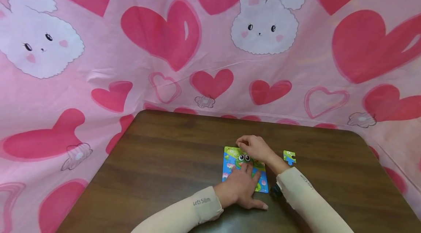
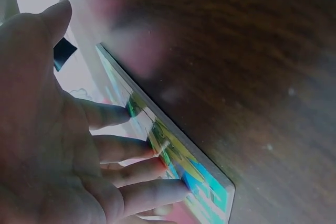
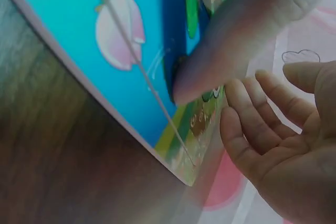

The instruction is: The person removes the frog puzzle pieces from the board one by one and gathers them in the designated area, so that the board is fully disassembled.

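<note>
A frog jigsaw puzzle (image 1: pixel 229 158), blue and green with big white eyes, lies flat on the dark wooden table. My left hand (image 1: pixel 241 187) rests over its lower middle, fingers spread and fingertips on the picture; the thumb reaches past the near edge. In the left wrist view, the fingertips of the left hand (image 2: pixel 58 124) meet the puzzle surface (image 2: pixel 210 195). At the puzzle's far edge is my right hand (image 1: pixel 256 148), its fingers loosely bent. The right wrist view shows nothing between the thumb and fingers of the right hand (image 3: pixel 278 135).
A loose puzzle piece (image 1: pixel 288 158), green and blue, lies on the table right of the puzzle, beyond the right wrist. The brown table (image 1: pixel 158 163) ends at a pink cloth (image 1: pixel 210 53) with hearts and rabbits behind it. A small black device (image 1: pixel 276 190) sits at the right wrist.
</note>
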The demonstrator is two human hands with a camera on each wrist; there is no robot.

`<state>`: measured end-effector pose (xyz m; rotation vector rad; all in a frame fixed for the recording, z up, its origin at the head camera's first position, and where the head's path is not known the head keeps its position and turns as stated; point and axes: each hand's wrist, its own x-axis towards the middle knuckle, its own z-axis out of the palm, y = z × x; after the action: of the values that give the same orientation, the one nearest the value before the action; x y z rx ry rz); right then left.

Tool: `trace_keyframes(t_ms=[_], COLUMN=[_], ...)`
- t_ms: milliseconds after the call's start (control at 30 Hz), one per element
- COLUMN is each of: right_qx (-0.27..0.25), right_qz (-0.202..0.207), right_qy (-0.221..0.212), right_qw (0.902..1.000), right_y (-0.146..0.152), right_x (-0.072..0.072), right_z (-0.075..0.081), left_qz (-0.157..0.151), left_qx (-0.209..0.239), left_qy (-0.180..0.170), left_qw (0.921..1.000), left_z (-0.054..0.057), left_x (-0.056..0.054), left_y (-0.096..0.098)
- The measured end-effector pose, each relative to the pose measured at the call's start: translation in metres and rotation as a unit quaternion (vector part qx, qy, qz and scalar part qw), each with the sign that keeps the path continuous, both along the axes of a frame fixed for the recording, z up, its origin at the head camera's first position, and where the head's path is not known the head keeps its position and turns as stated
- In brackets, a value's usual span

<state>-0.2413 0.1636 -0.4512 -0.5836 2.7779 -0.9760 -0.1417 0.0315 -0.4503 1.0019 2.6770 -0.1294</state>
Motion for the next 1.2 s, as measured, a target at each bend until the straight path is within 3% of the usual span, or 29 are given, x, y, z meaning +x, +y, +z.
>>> trace_keyframes(t_ms=[233,833,1200], right_qx=[0.030,-0.009,-0.037], right_qz=[0.017,-0.005,0.028], right_qy=[-0.002,-0.057,-0.072], right_qw=[0.9994,0.9983,0.9963], right_y=[-0.001,0.002,0.006], right_x=[-0.003,-0.008,-0.005], right_z=[0.002,0.006,-0.007], left_qz=[0.004,0.004,-0.001], left_qx=[0.005,0.022,0.012], left_qy=[-0.008,-0.017,0.007], left_qw=[0.9999,0.9996,0.9999], left_z=[0.001,0.003,0.004], left_x=[0.002,0.000,0.000], left_y=[-0.001,-0.001,0.000])
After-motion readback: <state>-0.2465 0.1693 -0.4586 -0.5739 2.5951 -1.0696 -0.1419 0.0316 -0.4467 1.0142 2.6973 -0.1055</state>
